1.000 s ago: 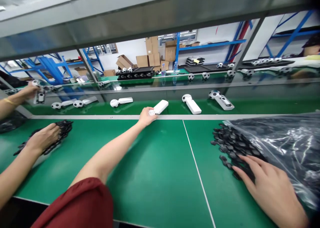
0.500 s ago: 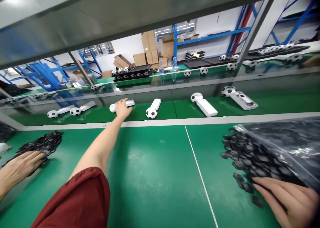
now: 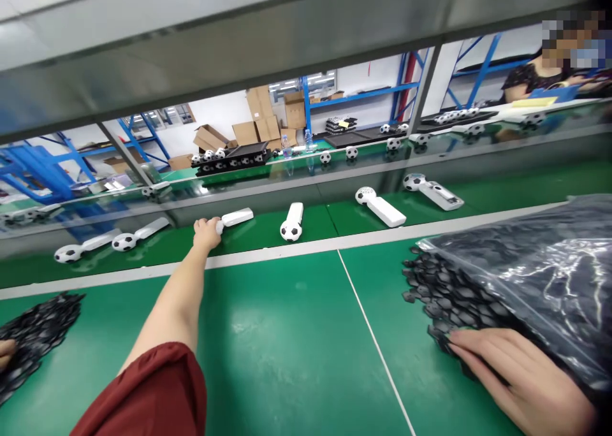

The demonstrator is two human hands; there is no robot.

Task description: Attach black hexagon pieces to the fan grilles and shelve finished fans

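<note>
My left hand (image 3: 206, 234) reaches over the conveyor, its fingers wrapped round the ball end of a white football-headed device (image 3: 238, 217). My right hand (image 3: 514, 369) is at the lower right, fingers pinched at the edge of a pile of small black pieces (image 3: 459, 299); what they hold, if anything, is too small to name. A clear plastic bag (image 3: 545, 276) of black pieces lies beside that hand. Right of my left hand, another device (image 3: 292, 222) rests ball toward me.
More devices lie on the belt, at left (image 3: 125, 241) and right (image 3: 385, 210). A pale rail (image 3: 268, 254) edges the belt. Another person's fingers (image 3: 6, 353) touch a black pile (image 3: 48, 324) at far left. A person (image 3: 535, 79) sits at upper right. A metal shelf (image 3: 239, 60) hangs overhead.
The view has turned right. My left hand has closed round the device's ball end. My right fingers have moved farther in against the black pile. The co-worker's hand at left is now mostly out of view.
</note>
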